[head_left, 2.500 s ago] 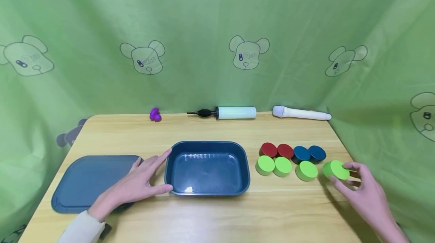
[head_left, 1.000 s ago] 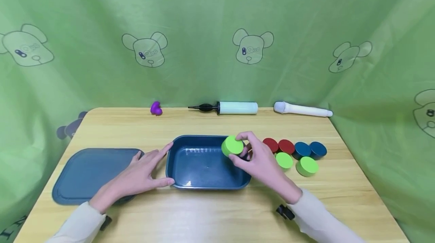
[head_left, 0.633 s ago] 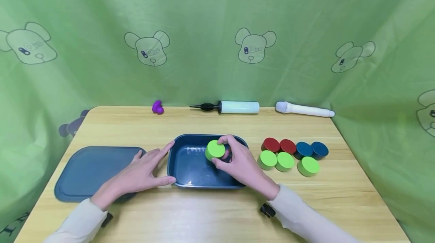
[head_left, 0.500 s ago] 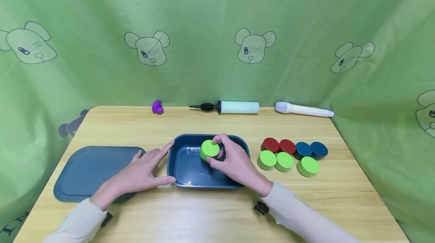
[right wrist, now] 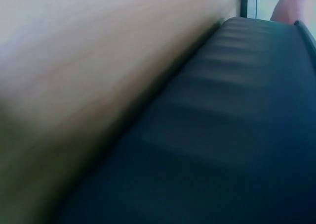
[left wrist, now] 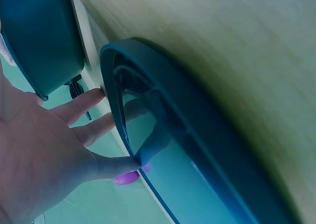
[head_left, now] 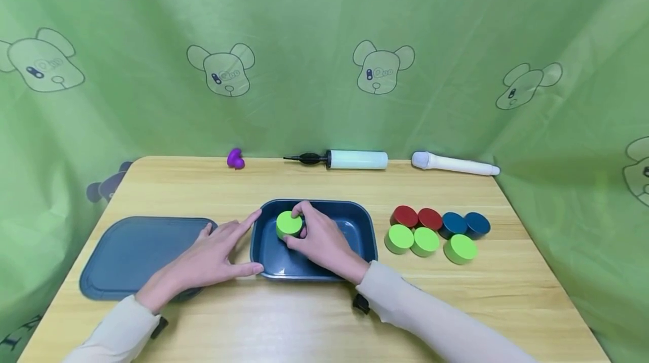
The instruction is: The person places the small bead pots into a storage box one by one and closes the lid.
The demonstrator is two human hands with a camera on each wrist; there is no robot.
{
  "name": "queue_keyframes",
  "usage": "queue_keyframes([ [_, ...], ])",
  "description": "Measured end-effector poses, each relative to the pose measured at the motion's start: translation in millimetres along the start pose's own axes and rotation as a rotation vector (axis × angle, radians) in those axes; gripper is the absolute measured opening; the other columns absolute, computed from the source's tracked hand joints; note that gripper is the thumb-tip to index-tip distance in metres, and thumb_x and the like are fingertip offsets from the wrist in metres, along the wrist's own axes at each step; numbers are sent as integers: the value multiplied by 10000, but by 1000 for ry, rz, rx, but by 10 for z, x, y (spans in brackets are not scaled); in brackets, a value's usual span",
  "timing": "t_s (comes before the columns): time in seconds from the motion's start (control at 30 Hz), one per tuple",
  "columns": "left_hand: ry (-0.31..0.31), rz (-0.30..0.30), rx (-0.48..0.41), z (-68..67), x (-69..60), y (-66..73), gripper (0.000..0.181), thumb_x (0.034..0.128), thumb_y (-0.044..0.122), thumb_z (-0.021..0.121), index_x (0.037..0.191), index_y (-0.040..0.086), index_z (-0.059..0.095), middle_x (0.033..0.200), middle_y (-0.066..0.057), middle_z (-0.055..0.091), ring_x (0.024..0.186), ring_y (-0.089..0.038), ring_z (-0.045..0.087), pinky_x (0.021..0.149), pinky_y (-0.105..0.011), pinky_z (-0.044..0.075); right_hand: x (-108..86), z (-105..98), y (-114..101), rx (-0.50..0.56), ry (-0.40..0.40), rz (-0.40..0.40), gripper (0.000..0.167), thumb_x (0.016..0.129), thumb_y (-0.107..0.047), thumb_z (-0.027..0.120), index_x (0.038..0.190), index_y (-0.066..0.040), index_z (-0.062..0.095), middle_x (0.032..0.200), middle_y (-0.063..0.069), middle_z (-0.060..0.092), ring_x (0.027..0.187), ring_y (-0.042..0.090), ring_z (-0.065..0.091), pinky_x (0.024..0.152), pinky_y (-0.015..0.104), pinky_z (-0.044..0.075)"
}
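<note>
A dark blue rectangular box (head_left: 294, 267) stands mid-table with its inside facing up. My right hand (head_left: 327, 242) reaches into it and holds a bright green round block (head_left: 288, 224) by its side, between thumb and fingers, near the box's left end. Whether the block touches the box floor I cannot tell. My left hand (head_left: 203, 261) is spread, its index finger and thumb at the box's left edge. Below its palm and wrist lies a flat grey-blue lid (head_left: 137, 256). The right wrist view shows mostly the box's outer wall (right wrist: 222, 110).
Right of the box sit more round blocks: two red (head_left: 404, 216), two blue (head_left: 453, 224) and three green (head_left: 460, 248). Along the back edge lie a purple curved piece (head_left: 235, 159), a hand pump (head_left: 357, 159) and a white microphone-shaped stick (head_left: 456, 164). A green curtain (head_left: 304, 98) hangs behind.
My right hand has picked up a green block at the far right, carried it left over the table and brought it to the box's left end. The left hand has stayed at the box.
</note>
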State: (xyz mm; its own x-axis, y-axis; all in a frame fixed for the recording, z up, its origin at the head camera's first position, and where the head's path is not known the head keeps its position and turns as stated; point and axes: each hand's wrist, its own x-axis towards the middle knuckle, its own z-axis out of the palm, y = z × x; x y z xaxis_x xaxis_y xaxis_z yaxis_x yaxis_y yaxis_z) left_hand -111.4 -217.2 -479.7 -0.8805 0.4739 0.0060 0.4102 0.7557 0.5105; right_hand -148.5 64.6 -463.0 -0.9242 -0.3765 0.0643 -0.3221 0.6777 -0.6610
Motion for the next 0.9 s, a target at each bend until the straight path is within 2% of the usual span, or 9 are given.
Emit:
queue_keyframes([
  [0.27,-15,-17,-4,-23,1,20,1076,930,801,676,1769,397,135,1651,-138,480,1533,-374,429,1171,-849,102,108,115,-100,20,-55,26,392,965,-196,870,1245,-142,600,1013,-19,652,782,98,631,708,314,529],
  [0.53,-23,-28,-11,0,-5,20,1076,934,804,666,1767,410,110,1672,-122,459,1552,-372,399,1174,-848,85,134,127,-101,51,-84,33,320,966,-124,846,1203,-126,630,1032,-12,634,812,94,640,751,318,545],
  [0.73,-27,-22,-11,7,0,13,1073,942,794,667,1768,407,101,1668,-136,454,1549,-373,401,1169,-853,89,138,127,-99,100,-94,57,355,974,-129,837,1265,-123,634,1115,14,649,874,89,664,791,316,574],
  [0.9,-37,-25,-7,8,-4,19,1063,951,789,657,1770,399,101,1678,-130,447,1554,-382,394,1163,-860,89,104,122,-93,121,-112,82,422,980,-170,827,1336,-125,604,1239,59,617,1010,176,673,843,351,574],
])
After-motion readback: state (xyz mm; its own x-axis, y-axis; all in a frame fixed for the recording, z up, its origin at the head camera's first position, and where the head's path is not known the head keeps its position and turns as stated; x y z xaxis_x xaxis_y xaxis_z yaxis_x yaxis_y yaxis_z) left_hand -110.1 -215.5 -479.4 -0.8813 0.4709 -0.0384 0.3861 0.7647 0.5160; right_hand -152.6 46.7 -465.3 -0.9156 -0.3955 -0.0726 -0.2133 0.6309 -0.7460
